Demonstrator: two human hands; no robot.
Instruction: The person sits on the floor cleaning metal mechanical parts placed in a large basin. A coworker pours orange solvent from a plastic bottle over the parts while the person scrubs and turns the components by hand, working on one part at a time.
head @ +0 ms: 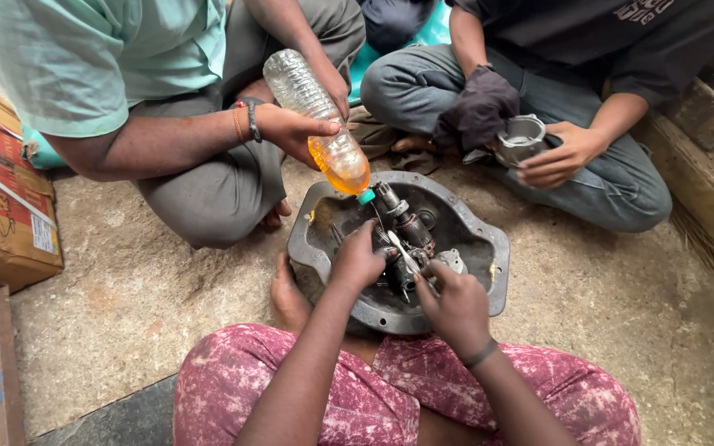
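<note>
Head view: looking down at a grey metal pan (473,289) on the concrete floor (150,289), between the wearer's knees in red-and-white mottled trousers (539,396).
Left hand (357,260): grip closed over the oily metal assembly (402,235) that lies in the pan — fingers wrapped on its near left side, steadying it.
Right hand (456,306): grip pinching a slim pale tool (402,252) whose tip rests on the assembly's middle; what kind of tool it is cannot be made out.
Bottle (320,124): clear plastic, tipped neck-down by a co-worker's hand (291,128), green cap end just above the assembly; orange liquid sits in the lower end, the rest looks empty.
Second co-worker: seated across the pan, holding a round metal housing (522,139) in one hand and a dark cloth (481,107) against it with the other.
Progress, judged: the assembly is already out and sitting in the pan, and wet with grime; the bottle is mostly drained — the cleaning looks under way, not finished.
Around: a cardboard box (2,198) stands at the left edge.
</note>
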